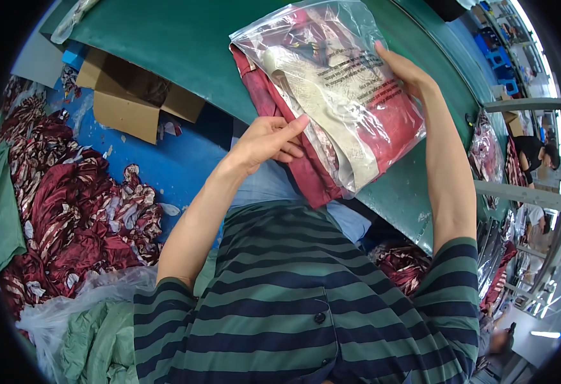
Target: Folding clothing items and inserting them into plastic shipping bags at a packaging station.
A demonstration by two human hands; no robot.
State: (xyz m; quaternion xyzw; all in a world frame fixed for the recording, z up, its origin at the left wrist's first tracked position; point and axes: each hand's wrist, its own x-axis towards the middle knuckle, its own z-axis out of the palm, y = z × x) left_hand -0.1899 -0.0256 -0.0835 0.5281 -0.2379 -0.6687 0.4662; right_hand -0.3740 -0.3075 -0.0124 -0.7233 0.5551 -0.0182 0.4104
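A clear plastic bag [357,77] with dark print lies over the front edge of the table, tilted toward me. Through it show a cream patterned piece and red cloth. A folded dark red garment [264,96] sticks out along the bag's left and lower sides; how much of it is inside I cannot tell. My left hand [271,142] pinches the garment at the bag's left edge, thumb on top and fingers curled beneath. My right hand [408,72] holds the bag's upper right edge, with some of its fingers hidden.
The green table [165,45] runs across in front. An open cardboard box [127,105] stands at its left edge. A large heap of dark red patterned garments [82,217] covers the blue floor at left, near green cloth [101,339]. Bagged garments [487,150] hang at right, by grey rails.
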